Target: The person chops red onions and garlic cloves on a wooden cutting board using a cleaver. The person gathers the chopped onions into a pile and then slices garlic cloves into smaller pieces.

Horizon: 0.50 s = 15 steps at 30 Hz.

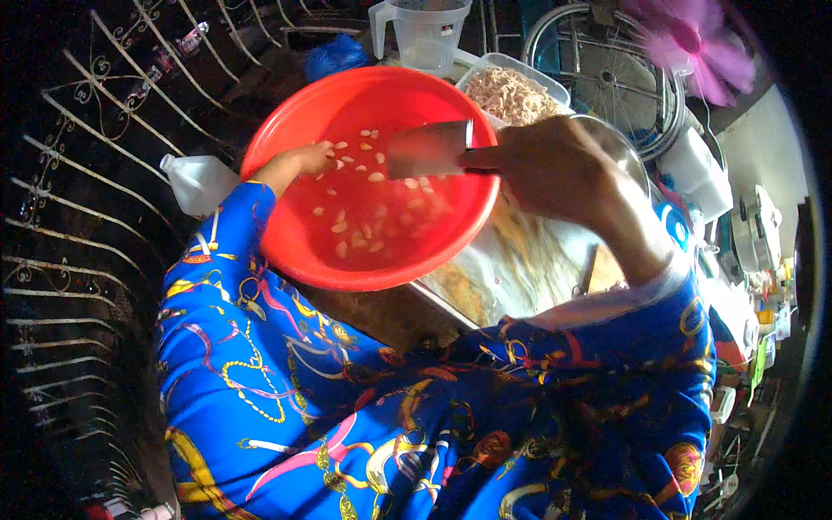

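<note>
A large red plastic basin point(377, 276) stands in front of me, with many pale clove-like pieces point(376, 177) lying in what looks like water. My left hand point(312, 159) reaches over the basin's left rim, fingertips among the pieces; whether it pinches one is not clear. Over the basin's right side, my right hand point(552, 175) grips a broad metal blade point(426, 151), apparently a cleaver, blurred and held roughly level. Its handle is hidden in my fist, and one finger stretches along toward the blade.
Behind the basin stand a clear measuring jug point(429, 39) and a plastic tub of pale shreds point(510, 94). A marbled tabletop point(513, 260) lies under my right forearm. A white plastic bottle point(198, 185) is left, near metal grillwork point(130, 97). A pink fan point(695, 45) is at back right.
</note>
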Tool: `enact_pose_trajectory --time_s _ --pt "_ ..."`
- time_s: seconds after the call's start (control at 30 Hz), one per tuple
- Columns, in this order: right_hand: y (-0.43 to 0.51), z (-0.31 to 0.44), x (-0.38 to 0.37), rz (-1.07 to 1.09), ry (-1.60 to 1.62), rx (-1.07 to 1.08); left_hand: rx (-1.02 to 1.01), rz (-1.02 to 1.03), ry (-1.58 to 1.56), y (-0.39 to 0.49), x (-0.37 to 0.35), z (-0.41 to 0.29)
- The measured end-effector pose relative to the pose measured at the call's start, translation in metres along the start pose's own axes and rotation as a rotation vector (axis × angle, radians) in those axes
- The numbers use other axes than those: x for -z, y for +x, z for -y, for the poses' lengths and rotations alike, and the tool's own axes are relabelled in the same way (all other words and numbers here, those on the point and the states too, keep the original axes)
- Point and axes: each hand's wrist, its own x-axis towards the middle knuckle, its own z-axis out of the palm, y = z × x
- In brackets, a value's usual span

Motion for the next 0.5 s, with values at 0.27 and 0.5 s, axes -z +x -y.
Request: enact_pose_trajectory --time_s 0.27,0.5 --pt "-0.125 0.002 0.004 -0.296 0.746 -0.446 -0.315 0.0 0.347 0.003 -0.041 -0.098" --pt "-0.197 0.036 -0.019 -0.462 1.072 -0.667 -0.342 0.281 0.057 -0.05 -0.052 -0.113"
